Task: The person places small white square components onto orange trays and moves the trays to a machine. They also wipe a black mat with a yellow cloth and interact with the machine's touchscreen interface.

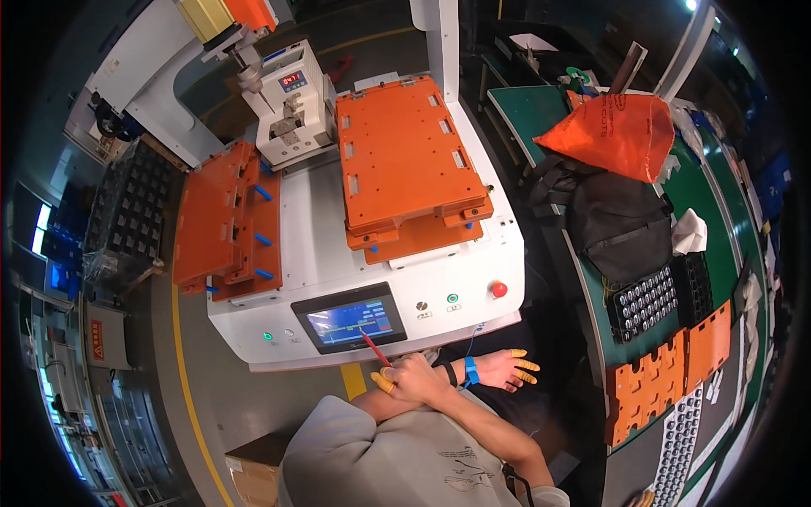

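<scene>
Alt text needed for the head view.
A person's right hand presses a red stylus to the touchscreen of a white machine carrying orange fixture plates. The left hand, yellow finger cots on, crosses underneath, empty.

I see a dark-framed touchscreen (356, 318) glowing blue on the white machine's sloped front, a small red digital readout (292, 81) on the white unit behind, an orange plastic bag (614, 133) on the green bench, and a cardboard box (253, 471) on the floor.
</scene>
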Demonstrator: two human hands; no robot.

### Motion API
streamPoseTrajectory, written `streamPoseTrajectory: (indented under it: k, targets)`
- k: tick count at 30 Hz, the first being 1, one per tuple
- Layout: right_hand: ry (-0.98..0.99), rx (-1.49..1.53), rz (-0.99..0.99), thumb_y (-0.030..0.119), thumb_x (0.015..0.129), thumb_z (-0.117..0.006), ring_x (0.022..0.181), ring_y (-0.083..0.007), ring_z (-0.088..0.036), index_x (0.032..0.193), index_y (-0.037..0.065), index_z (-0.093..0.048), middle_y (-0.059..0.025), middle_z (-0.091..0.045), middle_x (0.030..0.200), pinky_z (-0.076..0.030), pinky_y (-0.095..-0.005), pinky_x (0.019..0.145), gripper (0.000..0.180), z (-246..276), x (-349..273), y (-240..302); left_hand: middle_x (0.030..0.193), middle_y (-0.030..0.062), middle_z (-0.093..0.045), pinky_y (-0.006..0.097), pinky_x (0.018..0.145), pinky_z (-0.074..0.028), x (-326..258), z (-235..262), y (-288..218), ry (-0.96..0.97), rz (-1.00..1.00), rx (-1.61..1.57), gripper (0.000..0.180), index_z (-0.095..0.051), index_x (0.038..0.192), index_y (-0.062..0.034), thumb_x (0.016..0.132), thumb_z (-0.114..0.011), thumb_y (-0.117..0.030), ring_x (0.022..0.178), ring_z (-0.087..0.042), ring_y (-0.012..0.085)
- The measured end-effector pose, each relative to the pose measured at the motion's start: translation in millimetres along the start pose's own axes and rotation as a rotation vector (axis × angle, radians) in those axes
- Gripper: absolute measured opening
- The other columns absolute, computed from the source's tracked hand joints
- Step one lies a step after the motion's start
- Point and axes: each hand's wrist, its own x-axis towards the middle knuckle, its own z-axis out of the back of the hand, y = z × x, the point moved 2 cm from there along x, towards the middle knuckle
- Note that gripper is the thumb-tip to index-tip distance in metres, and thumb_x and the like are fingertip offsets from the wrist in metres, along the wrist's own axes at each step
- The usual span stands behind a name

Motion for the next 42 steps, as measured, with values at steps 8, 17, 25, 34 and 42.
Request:
streamPoseTrajectory:
  k: [8,17,25,34,42]
  targets:
    - [-0.013,-0.023,-0.04,0.021,0.083,-0.069,0.046,-0.0342,-0.056,0.056,0.002,-0.06,-0.0156,-0.055,0.05,-0.044,-0.0429,0.045,0.034,1.4,-0.6,2.0,0.124,0.0121,-0.061,0.034,0.08,-0.05,0.0,-0.1,-0.2,0.007,-0.003,0.005,0.056,-0.046,0.139,-0.0111,0.099,-0.043,-0.05,0.089,-0.06,0.0174]
    - [0.011,-0.031,-0.052,0.023,0.084,-0.068,0.046,-0.0354,-0.055,0.058,0.001,-0.062,-0.0157,-0.056,0.052,-0.044,-0.0445,0.046,0.035,-1.8,-1.6,-0.7,0.125,0.0114,-0.06,0.034,0.08,-0.049,-0.6,-1.1,-1.0,0.002,0.005,0.001,0.055,-0.047,0.139,-0.0111,0.1,-0.042,-0.05,0.089,-0.06,0.0177]
    - [0.008,-0.021,-0.053,0.023,0.083,-0.068,0.046,-0.0348,-0.056,0.059,0.0,-0.064,-0.0151,-0.057,0.052,-0.044,-0.0441,0.046,0.033,0.5,-1.0,0.1,0.125,0.0114,-0.061,0.035,0.081,-0.049,-0.7,-0.4,-0.7,0.034,0.002,-0.018,0.055,-0.047,0.139,-0.0103,0.1,-0.041,-0.05,0.089,-0.061,0.0187]
    - [0.024,-0.029,-0.015,0.023,0.082,-0.068,0.047,-0.0327,-0.057,0.064,0.003,-0.065,-0.0141,-0.056,0.052,-0.044,-0.0424,0.046,0.028,-3.2,-3.9,-2.6,0.126,0.0118,-0.06,0.035,0.082,-0.049,-0.6,0.3,-0.6,0.033,-0.003,-0.026,0.056,-0.047,0.139,-0.0102,0.1,-0.042,-0.05,0.089,-0.061,0.0188]
    - [-0.135,-0.051,0.245,0.02,0.076,-0.07,0.05,-0.0245,-0.054,0.058,0.007,-0.054,-0.0057,-0.051,0.054,-0.043,-0.0373,0.046,0.027,8.0,-7.7,9.3,0.115,0.0145,-0.063,0.035,0.076,-0.052,9.2,8.7,8.1,-0.053,-0.044,0.174,0.05,-0.05,0.133,-0.0085,0.101,-0.041,-0.046,0.081,-0.061,0.019]
